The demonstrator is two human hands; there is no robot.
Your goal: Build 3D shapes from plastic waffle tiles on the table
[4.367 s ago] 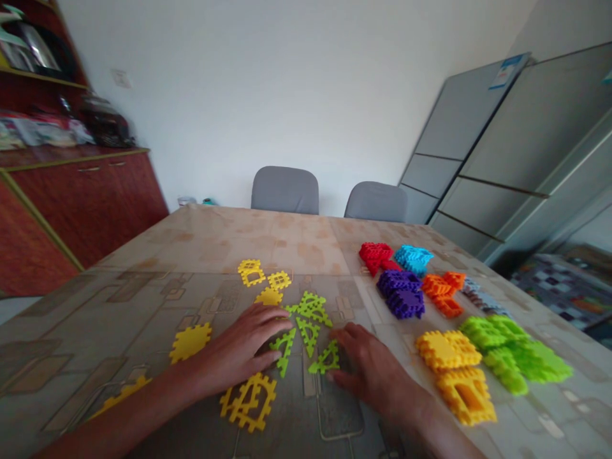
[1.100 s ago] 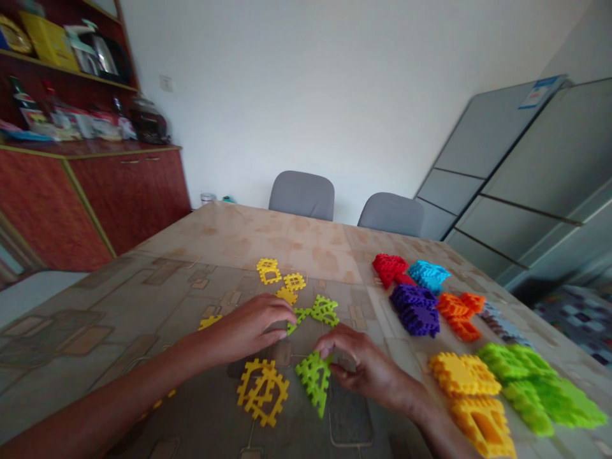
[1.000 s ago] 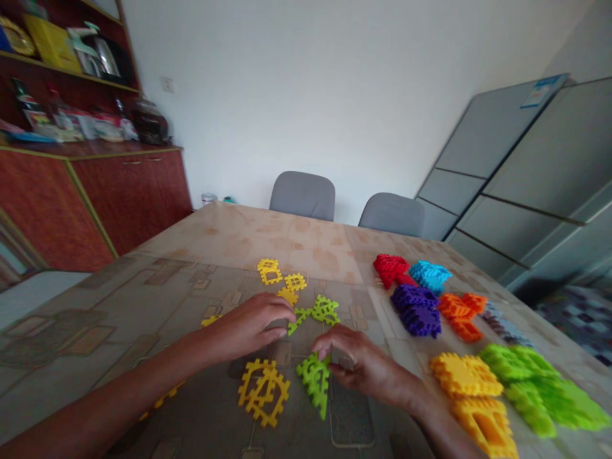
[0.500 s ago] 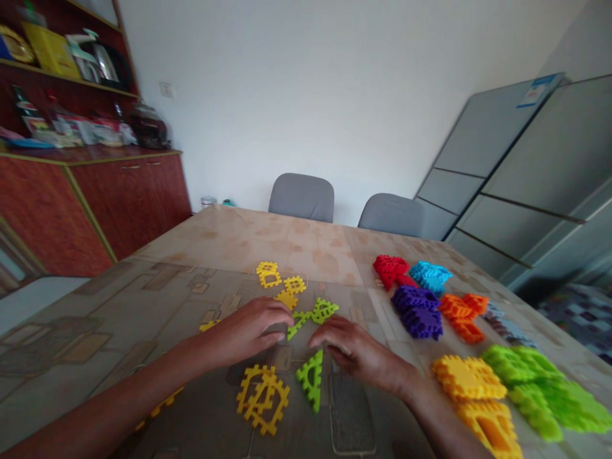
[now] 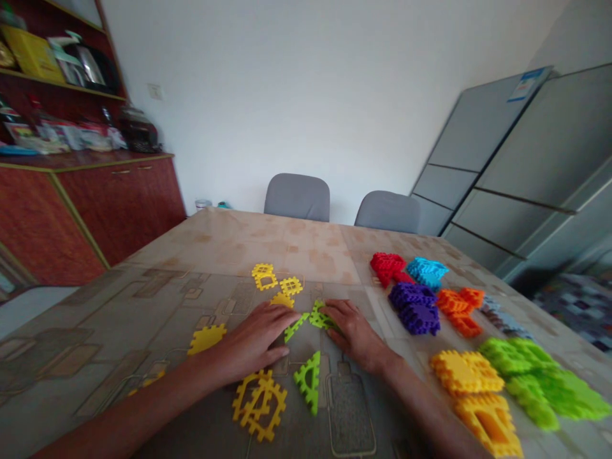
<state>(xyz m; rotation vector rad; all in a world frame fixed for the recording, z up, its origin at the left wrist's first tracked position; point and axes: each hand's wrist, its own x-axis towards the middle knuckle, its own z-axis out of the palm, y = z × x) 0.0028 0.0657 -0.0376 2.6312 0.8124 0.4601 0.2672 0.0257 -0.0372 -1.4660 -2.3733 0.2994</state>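
Covering part of a far green piece [image 5: 316, 316], your right hand [image 5: 357, 333] has its fingers curved down, and I cannot tell whether they grip it. Your left hand [image 5: 253, 338] has its thumb and fingers apart, the fingertips at another green piece [image 5: 295, 327]. Nearer you on the table [image 5: 220, 239], a green triangle [image 5: 302, 377] lies just right of the overlapping yellow pieces [image 5: 277, 408].
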